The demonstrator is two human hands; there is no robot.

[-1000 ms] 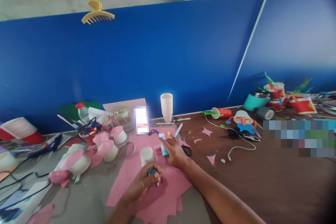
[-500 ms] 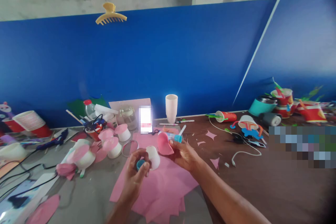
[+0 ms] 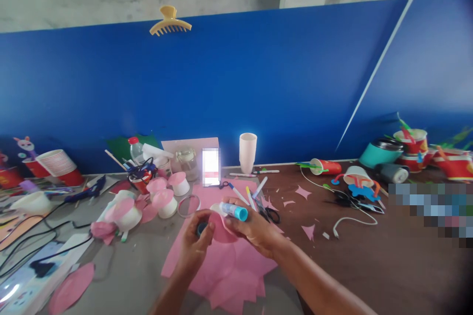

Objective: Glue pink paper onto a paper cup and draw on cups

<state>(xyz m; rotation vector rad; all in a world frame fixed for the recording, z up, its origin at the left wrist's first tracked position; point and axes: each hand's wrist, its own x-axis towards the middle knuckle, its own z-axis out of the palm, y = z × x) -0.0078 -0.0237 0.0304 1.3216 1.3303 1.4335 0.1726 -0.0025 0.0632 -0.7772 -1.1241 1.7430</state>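
Note:
My left hand (image 3: pixel 199 236) is closed around a small blue cap (image 3: pixel 202 229), at the left side of a pink paper round (image 3: pixel 223 230). In my right hand (image 3: pixel 251 226) is a glue stick (image 3: pixel 234 210) with a light blue end, together with the edge of the pink round. A white paper cup (image 3: pixel 216 209) shows only in part behind the round, between both hands. Underneath lie stacked pink paper sheets (image 3: pixel 221 280).
White cups with pink tops (image 3: pixel 165 204) stand at the left, near cables. Behind the hands are a stack of white cups (image 3: pixel 248 152), a lit phone (image 3: pixel 211 167), markers and scissors (image 3: pixel 271 214). Red cups and a white cable (image 3: pixel 356 224) lie at the right.
The pink round has moved left and down, from beside the white cup to in front of it, and the hands are closer together. The view has shifted slightly left.

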